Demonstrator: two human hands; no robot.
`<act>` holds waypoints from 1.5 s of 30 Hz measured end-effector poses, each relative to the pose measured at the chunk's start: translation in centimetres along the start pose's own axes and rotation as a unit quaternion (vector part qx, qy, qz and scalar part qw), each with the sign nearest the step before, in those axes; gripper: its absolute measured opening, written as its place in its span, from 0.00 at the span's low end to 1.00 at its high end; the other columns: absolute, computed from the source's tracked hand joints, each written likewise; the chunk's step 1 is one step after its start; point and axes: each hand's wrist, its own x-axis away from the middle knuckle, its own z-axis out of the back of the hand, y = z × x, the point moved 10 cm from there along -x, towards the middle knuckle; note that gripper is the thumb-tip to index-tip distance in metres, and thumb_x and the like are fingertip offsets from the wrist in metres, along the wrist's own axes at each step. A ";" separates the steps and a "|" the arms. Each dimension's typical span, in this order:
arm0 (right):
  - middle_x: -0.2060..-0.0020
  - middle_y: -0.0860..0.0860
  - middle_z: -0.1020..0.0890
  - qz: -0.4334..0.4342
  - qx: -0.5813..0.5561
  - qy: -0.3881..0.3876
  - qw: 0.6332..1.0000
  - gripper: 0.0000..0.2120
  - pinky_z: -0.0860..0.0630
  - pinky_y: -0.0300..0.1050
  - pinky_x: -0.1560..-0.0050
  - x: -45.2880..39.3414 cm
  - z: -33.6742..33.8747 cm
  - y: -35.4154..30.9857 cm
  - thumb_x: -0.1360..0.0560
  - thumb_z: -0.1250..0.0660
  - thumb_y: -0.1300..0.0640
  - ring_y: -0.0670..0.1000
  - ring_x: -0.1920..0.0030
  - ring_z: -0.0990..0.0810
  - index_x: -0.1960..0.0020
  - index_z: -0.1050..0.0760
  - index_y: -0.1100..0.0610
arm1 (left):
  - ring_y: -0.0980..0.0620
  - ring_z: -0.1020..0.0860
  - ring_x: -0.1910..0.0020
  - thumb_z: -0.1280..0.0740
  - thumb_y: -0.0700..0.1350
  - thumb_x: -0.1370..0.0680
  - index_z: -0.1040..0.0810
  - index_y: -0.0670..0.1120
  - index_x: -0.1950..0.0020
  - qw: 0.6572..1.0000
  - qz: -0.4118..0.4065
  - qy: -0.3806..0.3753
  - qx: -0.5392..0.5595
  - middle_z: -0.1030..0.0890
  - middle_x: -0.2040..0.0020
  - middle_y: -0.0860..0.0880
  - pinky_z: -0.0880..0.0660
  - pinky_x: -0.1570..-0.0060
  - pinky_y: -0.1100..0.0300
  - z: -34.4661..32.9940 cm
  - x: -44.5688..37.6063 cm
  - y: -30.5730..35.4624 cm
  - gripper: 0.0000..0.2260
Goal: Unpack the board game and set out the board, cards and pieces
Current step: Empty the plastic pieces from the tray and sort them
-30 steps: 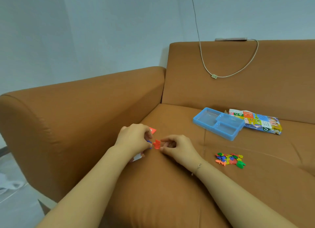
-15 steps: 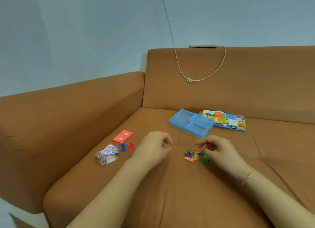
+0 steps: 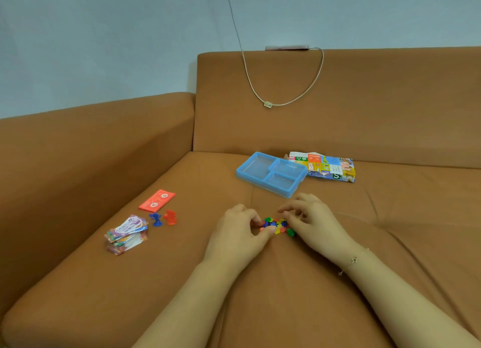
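Both hands have closed in on the heap of small coloured pieces [image 3: 278, 226] since half a second ago, when they hung apart on either side of it; now they meet over it near the middle of the seat.

Everything lies on a brown sofa [image 3: 338, 129], and a pale cable [image 3: 283, 97] hangs down its backrest. Toward the back of the seat sits a blue plastic tray [image 3: 270, 174] with three compartments, all of them showing bare bottoms. Just beside it on the right, touching or nearly touching its far corner, lies the flattened printed game box [image 3: 331, 168].

The left hand [image 3: 238, 233] has its fingers curled, and its thumb and fingertips rest at the left edge of the heap; whether they pinch a piece I cannot tell. The right hand [image 3: 312, 222] arches over the heap's right side with fingers bent, the tips down among the pieces, and again I cannot tell if one is held. A thin bracelet [image 3: 352, 261] sits on that wrist.

Toward the left edge of the seat, well apart from the hands, lies a loose stack of cards [image 3: 127, 235]. Behind it is a red card [image 3: 157, 200], and between them stand a blue figure [image 3: 156, 219] and a red figure [image 3: 170, 216], just beside each other.
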 end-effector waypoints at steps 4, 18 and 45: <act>0.56 0.42 0.23 0.001 -0.010 -0.026 1.000 0.07 0.35 0.31 0.52 0.0 -0.9 0.1 0.24 0.34 0.56 0.44 0.49 0.30 0.49 0.19 0.50 | 0.58 0.26 0.54 0.29 0.58 0.30 0.19 0.51 0.55 1.000 0.006 0.003 0.008 0.25 0.57 0.56 0.28 0.53 0.63 0.1 0.0 -0.6 0.12; 0.50 0.39 0.23 -0.015 -0.063 -0.073 0.995 0.09 0.37 0.25 0.46 0.7 -1.4 0.2 0.27 0.33 0.61 0.42 0.42 0.28 0.51 0.19 0.49 | 0.60 0.26 0.68 0.26 0.43 0.29 0.22 0.44 0.58 0.969 0.124 0.071 0.203 0.21 0.63 0.50 0.31 0.68 0.74 2.4 0.7 -3.7 0.06; 0.64 0.44 0.20 -0.044 -0.084 0.016 0.995 0.08 0.32 0.30 0.60 2.5 2.5 -0.3 0.26 0.31 0.58 0.41 0.62 0.25 0.61 0.24 0.47 | 0.66 0.25 0.57 0.33 0.36 0.24 0.19 0.50 0.57 0.991 0.019 0.064 0.115 0.22 0.57 0.56 0.34 0.57 0.77 4.7 1.9 -2.6 0.10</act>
